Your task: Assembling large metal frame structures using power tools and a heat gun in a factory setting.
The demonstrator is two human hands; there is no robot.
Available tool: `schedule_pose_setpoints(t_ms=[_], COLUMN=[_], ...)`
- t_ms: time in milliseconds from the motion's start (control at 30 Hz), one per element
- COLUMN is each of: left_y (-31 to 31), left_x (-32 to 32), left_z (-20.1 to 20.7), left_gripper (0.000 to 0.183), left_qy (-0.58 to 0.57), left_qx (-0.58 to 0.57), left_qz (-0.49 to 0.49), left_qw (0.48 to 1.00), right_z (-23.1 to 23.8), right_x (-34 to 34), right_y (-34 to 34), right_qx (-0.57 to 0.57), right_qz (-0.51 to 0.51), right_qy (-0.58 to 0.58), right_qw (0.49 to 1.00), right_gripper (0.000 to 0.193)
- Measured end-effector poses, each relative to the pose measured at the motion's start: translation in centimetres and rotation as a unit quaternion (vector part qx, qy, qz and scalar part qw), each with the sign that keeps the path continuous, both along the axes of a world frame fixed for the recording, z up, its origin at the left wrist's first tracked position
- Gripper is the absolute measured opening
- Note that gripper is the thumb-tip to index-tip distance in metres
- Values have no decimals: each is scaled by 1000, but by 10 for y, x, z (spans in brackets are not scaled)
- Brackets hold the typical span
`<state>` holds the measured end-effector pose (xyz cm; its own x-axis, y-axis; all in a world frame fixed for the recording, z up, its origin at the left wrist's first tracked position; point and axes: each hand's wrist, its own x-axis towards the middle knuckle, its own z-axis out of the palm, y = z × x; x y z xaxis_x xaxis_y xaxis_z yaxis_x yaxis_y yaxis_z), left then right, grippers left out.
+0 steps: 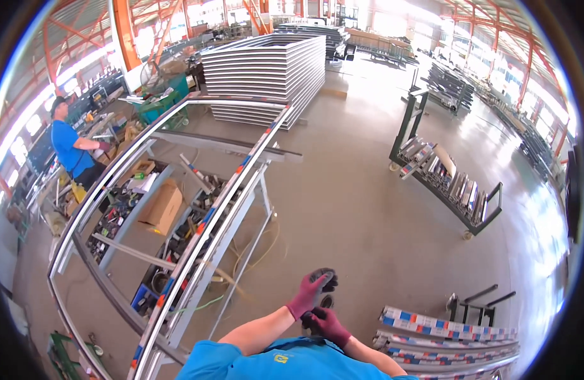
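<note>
Both my hands wear maroon gloves with dark fingers and are in front of my body, low in the middle. My left hand (312, 294) is raised, its fingers loosely bent and nothing visible in them. Close below it, my right hand (328, 324) is closed at the left glove's cuff and appears to grip it; the exact finger contact is too small to make out. On my left, a large curved metal frame (206, 218) with red and blue tape patches lies across a workbench stand (231, 237). Neither hand touches it.
Under the frame are tool trays and a cardboard box (162, 206). A co-worker in blue (70, 145) stands at far left. Stacked frames (260, 82) rise ahead. A loaded trolley (444, 174) stands right; taped profiles (444, 342) lie near right. A hose (260, 250) trails over the floor.
</note>
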<state>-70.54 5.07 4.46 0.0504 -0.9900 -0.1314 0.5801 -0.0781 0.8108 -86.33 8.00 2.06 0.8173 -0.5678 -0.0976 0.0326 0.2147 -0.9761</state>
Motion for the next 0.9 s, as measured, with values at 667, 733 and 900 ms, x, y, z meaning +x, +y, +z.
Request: schedule_pose_setpoints(t_ms=[667,733,900], left_y=[-555,-646,-827], left_x=[233,270,319], left_z=[-27,-33,37], left_gripper=[26,26,26], left_qy=[-157,-174,-185], left_qx=[28,15,-2], left_qz=[253,255,276], left_qw=[954,951,943], right_z=[-67,-166,-164], right_x=[69,-9,-121], right_y=[-733,-796,-887], right_qx=[-207,-136,166], right_qz=[-5,-119,-220], right_qy=[364,446,538], right_qw=[908,876,797], right_gripper=[41,41,31])
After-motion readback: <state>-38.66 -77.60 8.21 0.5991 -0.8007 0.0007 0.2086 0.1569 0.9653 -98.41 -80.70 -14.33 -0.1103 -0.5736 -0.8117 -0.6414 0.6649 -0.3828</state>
